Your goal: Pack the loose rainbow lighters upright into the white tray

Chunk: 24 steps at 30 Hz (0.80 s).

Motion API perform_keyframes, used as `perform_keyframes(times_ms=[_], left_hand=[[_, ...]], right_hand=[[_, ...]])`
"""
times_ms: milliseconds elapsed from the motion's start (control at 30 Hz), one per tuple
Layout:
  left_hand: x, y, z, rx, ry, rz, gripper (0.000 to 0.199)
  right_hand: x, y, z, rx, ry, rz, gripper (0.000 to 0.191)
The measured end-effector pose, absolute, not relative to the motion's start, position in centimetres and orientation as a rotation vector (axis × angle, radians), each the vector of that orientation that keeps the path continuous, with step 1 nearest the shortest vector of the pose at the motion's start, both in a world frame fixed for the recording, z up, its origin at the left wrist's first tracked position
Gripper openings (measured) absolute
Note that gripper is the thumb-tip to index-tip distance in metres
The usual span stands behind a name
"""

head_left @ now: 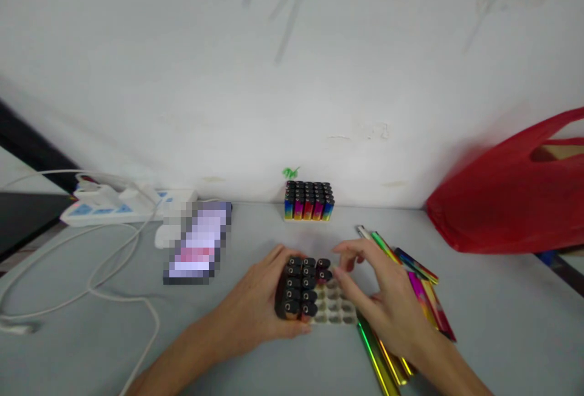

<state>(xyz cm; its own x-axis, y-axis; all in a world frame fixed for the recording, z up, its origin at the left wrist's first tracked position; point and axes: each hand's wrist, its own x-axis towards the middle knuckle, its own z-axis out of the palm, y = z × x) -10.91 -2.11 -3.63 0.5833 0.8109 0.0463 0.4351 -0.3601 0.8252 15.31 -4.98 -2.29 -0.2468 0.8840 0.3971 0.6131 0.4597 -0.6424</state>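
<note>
A pale tray point(334, 310) with rows of round-ended sockets lies in front of me. Black-topped lighters point(301, 286) stand upright in its two left columns, with 2 more at the back of the third. My left hand point(260, 302) is wrapped around the left side of this group, fingers behind and thumb at the front. Over the tray's right part hovers my right hand point(387, 292), its thumb and index finger apart beside the third-column lighters; nothing shows between them. Loose shiny metallic lighters or sleeves point(424, 298), their kind unclear, lie under and beside that hand.
A full block of colourful lighters point(309, 201) stands by the wall. To the left are a phone point(199, 241) with a blurred screen, a white power strip point(132, 204) and a loose white cable point(91, 280). A red bag point(502, 195) sits at the right.
</note>
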Motion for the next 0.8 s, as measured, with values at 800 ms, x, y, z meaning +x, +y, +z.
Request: perform_keyframes(times_ms=[800], left_hand=[[-10.8,-2.4,-3.4,1.969,1.021,0.568,0.073]], right_hand=[[15.6,-4.0,-3.4,-1.541,-1.955,0.579,0.015]])
